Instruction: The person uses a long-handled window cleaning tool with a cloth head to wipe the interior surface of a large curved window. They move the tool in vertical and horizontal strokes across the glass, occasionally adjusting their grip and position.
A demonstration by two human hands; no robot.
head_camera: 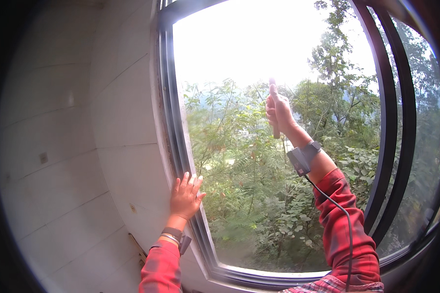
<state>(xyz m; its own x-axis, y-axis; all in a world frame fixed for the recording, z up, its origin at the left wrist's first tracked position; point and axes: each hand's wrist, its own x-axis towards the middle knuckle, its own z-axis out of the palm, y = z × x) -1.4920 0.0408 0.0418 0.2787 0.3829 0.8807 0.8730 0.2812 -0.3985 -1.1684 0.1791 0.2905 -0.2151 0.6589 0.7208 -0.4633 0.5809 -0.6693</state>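
My right hand (279,108) is raised before the window opening (242,205), its fingers closed around a slim tool handle (276,132). The thumb lies along the handle, which stands nearly upright. Its upper end fades into the bright sky, so I cannot tell what kind of tool it is. Lower and to the left, my left hand (185,197) lies with fingers spread against the dark metal window frame (172,121). Nothing is held in it. Whether a glass pane fills the opening in front of my right hand is not plain.
Dark sliding-sash uprights (407,110) stand at the right. The bottom window track (264,279) runs below. A white tiled wall (128,110) is on the left, with a wall plate (133,208). A cable (346,216) trails from the wrist device (299,161) along my right sleeve.
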